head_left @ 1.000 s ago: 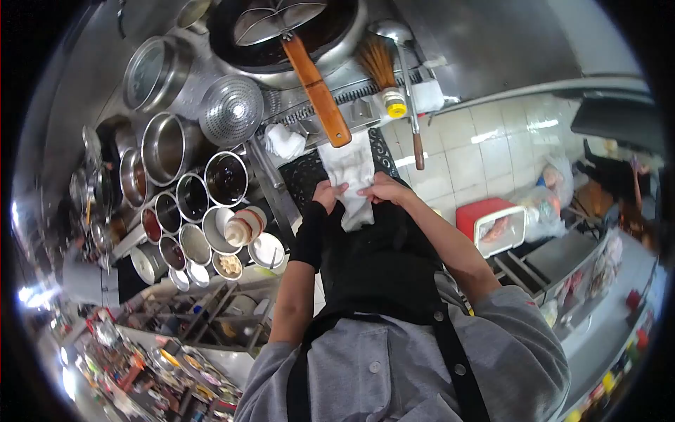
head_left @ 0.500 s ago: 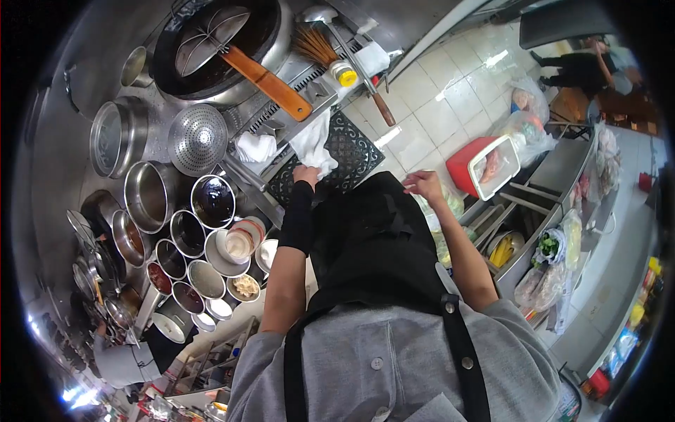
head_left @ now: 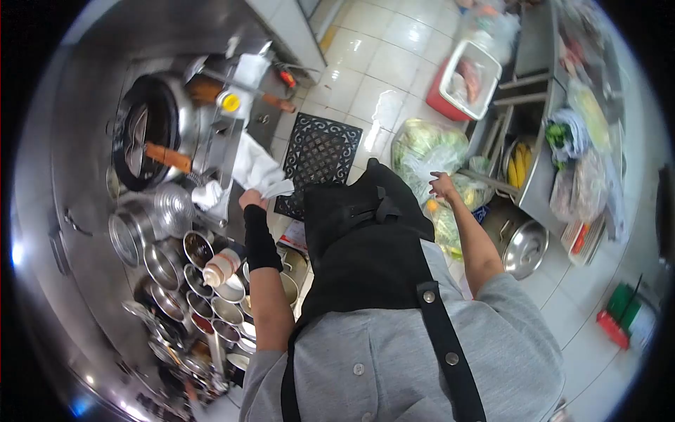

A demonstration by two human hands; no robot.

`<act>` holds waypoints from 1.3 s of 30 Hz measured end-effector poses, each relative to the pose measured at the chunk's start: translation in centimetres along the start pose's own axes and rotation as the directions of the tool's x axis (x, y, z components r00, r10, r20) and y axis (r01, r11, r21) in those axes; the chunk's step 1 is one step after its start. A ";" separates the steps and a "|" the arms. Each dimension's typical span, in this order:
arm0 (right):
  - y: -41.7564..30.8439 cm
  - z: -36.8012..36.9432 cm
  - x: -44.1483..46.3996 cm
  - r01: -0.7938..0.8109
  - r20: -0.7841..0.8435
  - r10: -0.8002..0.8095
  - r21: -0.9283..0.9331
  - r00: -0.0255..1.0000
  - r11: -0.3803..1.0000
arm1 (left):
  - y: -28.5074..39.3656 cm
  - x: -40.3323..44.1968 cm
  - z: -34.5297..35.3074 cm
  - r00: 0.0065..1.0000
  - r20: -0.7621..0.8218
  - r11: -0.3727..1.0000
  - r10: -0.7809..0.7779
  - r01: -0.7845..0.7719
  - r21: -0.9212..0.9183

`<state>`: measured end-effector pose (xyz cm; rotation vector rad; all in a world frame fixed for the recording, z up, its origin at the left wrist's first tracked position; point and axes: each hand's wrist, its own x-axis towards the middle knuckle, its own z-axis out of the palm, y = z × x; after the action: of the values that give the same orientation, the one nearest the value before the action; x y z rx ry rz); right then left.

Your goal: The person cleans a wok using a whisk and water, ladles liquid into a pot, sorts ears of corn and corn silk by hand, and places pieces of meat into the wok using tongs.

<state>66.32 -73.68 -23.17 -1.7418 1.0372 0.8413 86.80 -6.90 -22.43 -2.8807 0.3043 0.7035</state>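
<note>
My left hand (head_left: 252,199), below a black wrist band, is closed on a white cloth (head_left: 254,165) that hangs at the stove's front edge. To the left of it lies another bunched white cloth (head_left: 207,195). My right hand (head_left: 442,184) is in the air with its fingers loosely apart and nothing seen in them. Beneath it in the view are clear bags of leafy vegetables (head_left: 429,148). A wok (head_left: 158,105) holds a strainer with a wooden handle (head_left: 169,157).
Metal pots of sauces (head_left: 226,309) crowd the lower left, with a squeeze bottle (head_left: 222,266) over them. A black patterned mat (head_left: 323,151) lies on the tiled floor. On the right are a red and white cooler (head_left: 439,95), a steel table (head_left: 532,49) and a lidded pot (head_left: 525,246).
My view has turned and shifted right, so the wok and pots sit further left. The left hand still holds the cloth. My right hand now appears over the vegetable bags.
</note>
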 end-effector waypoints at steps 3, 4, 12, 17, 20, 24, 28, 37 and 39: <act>6.5 -0.9 -2.1 -0.123 0.053 0.116 0.137 0.992 0.983 | 0.3 -1.7 0.4 0.966 -0.247 0.973 -0.076 0.017 -0.230; 9.0 -0.9 -2.3 -0.163 0.083 0.152 0.156 0.985 0.974 | 1.1 -1.9 -0.9 0.964 -0.211 0.906 -0.160 0.059 -0.419; 17.5 2.2 -7.7 -0.273 0.057 0.274 0.403 0.960 0.873 | 4.6 0.4 -6.4 0.575 0.613 -0.426 -0.542 0.440 -0.790; 17.7 4.0 -8.8 -0.294 0.100 0.278 0.409 0.956 0.864 | 3.1 2.5 -3.4 0.664 0.614 -0.533 -0.428 0.364 -0.764; 16.2 3.6 -8.0 -0.288 0.115 0.265 0.408 0.957 0.866 | 2.7 2.6 -2.6 0.686 0.594 -0.430 -0.420 0.426 -0.796; 12.3 1.5 -6.4 -0.257 0.108 0.233 0.376 0.967 0.890 | 2.6 2.0 -4.3 0.784 0.507 -0.210 -0.358 0.462 -0.862; 8.9 0.9 -1.9 -0.115 0.017 0.115 0.284 0.993 0.952 | 6.0 0.1 -14.3 0.763 0.525 0.370 -0.377 0.644 -0.670; -20.4 3.8 -1.4 0.515 0.008 -0.520 -0.162 0.854 0.842 | 10.0 -11.9 -29.2 0.990 -0.110 0.451 0.093 -0.141 -0.881; -29.6 6.3 -4.5 0.625 0.131 -0.613 -0.240 0.779 0.743 | 8.9 -15.1 -35.5 0.964 -0.204 0.501 0.171 -0.264 -0.824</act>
<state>90.67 -59.74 -10.88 -2.1088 0.2519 0.5937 87.18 -20.28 14.84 -3.8891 0.4427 0.9672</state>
